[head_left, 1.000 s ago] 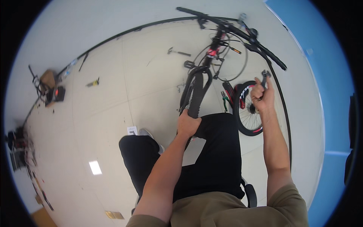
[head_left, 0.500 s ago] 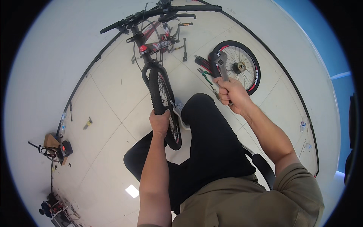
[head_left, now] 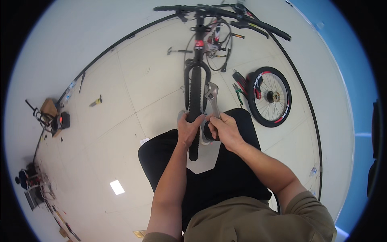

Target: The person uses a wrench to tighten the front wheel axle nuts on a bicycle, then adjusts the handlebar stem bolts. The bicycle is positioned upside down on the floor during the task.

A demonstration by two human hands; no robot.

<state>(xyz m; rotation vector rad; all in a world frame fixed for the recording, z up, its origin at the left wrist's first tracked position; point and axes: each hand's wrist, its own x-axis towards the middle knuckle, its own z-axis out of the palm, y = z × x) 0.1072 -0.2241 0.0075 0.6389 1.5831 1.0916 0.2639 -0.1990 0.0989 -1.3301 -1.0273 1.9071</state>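
Observation:
Upright between my legs stands the front wheel point(head_left: 195, 92) of a bicycle, held in its black fork point(head_left: 196, 63). My left hand point(head_left: 188, 130) is wrapped over the knobbly tyre, on the side nearest me. An adjustable wrench point(head_left: 213, 101) is gripped by my right hand point(head_left: 226, 131), its jaw pointing up and away beside the right fork leg. Both hands are close together, the right one just right of the tyre. Beyond the wheel spreads the black handlebar point(head_left: 227, 13), with brake levers and cables. My hands partly hide the wheel's middle and the wrench handle.
Right of the bicycle, a loose wheel point(head_left: 253, 105) with sprockets lies on the floor beside green-handled pliers point(head_left: 238, 95). A hammer point(head_left: 180, 51) lies left of the frame. Farther left are a yellow-handled tool point(head_left: 96, 101) and a cardboard box point(head_left: 48, 107).
The handlebar and front wheel have swung to the right and now look straighter. My right hand has brought the wrench down and left, next to the front wheel. My left hand stays on the tyre.

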